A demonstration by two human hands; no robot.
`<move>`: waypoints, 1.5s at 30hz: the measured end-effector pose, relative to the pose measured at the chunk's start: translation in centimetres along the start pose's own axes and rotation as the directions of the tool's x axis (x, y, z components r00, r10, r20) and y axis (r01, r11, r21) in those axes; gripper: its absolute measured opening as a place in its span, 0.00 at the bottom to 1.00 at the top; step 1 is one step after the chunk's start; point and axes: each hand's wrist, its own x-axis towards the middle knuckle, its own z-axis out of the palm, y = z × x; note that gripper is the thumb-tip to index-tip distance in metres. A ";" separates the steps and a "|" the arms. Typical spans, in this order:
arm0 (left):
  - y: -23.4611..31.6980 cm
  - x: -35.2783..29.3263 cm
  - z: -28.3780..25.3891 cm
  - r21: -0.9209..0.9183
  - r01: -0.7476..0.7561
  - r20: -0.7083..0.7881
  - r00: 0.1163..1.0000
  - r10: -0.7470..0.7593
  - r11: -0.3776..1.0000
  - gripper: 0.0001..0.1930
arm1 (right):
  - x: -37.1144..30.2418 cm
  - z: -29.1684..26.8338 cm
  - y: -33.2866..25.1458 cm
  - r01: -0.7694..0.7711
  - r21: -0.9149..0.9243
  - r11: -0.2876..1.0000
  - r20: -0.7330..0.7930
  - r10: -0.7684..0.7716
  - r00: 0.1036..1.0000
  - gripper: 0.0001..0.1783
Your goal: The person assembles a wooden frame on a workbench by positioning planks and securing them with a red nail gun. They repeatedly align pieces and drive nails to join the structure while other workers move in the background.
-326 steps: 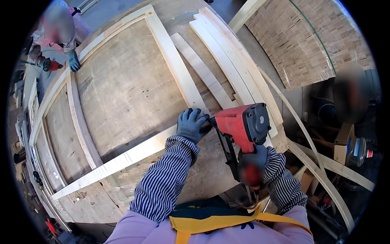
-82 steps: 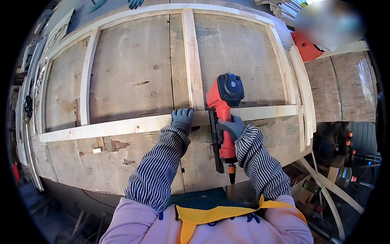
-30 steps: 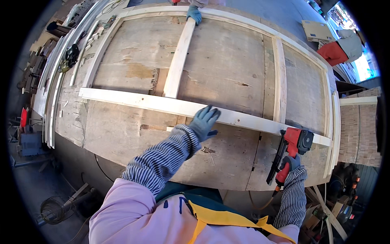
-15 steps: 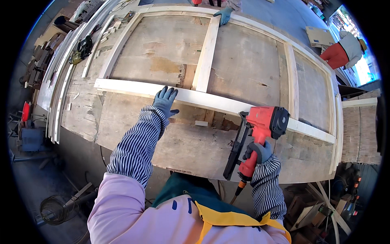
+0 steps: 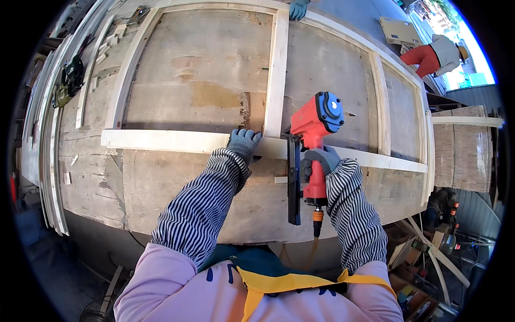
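A red and black nail gun is gripped by my right hand, its fingers closed around the handle. The gun stands over the front rail of a pale wooden frame, its nose close to where the middle crosspiece meets that rail. Whether the nose touches the wood I cannot tell. Just left of this joint, my left hand is wrapped over the rail, fingers curled on its far edge. Both hands wear grey gloves. An orange hose coupling hangs from the base of the gun's handle.
The frame lies on a worn plywood worktop. A co-worker's gloved hand rests at the far rail. Long strips, small offcuts and a dark power tool lie left. Another person bends over at far right.
The nail gun has moved left and away from me, to the middle joint. My left hand has shifted right along the rail and closed over it. The view has shifted too.
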 end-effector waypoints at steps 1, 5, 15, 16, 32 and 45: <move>-0.2 0.1 -0.5 -0.012 -0.002 0.016 1.000 0.003 1.000 0.40 | -0.4 0.7 -0.4 0.012 0.009 1.000 -0.053 -0.012 0.999 0.12; -0.6 0.1 0.1 -0.031 -0.007 -0.042 0.999 0.005 1.000 0.40 | 0.8 1.1 0.4 0.046 -0.083 0.995 -0.163 -0.059 0.985 0.10; -0.2 1.1 -0.6 -0.043 0.003 -0.068 0.998 -0.006 0.999 0.37 | 0.0 1.9 0.2 0.090 -0.130 0.987 -0.049 -0.097 0.994 0.10; -0.2 1.2 -0.5 -0.030 0.005 -0.061 0.998 -0.007 1.000 0.36 | 0.2 1.6 0.4 0.092 -0.135 0.987 -0.040 -0.098 0.994 0.10; 1.2 2.4 -1.1 0.033 0.103 0.165 0.980 -0.107 0.994 0.44 | 0.3 0.1 1.4 0.128 -0.194 0.973 -0.041 -0.138 0.990 0.10; 0.6 1.9 0.3 0.022 0.061 0.054 0.997 -0.062 0.998 0.46 | 3.1 2.7 -4.5 0.186 -0.349 0.919 0.223 -0.112 0.968 0.12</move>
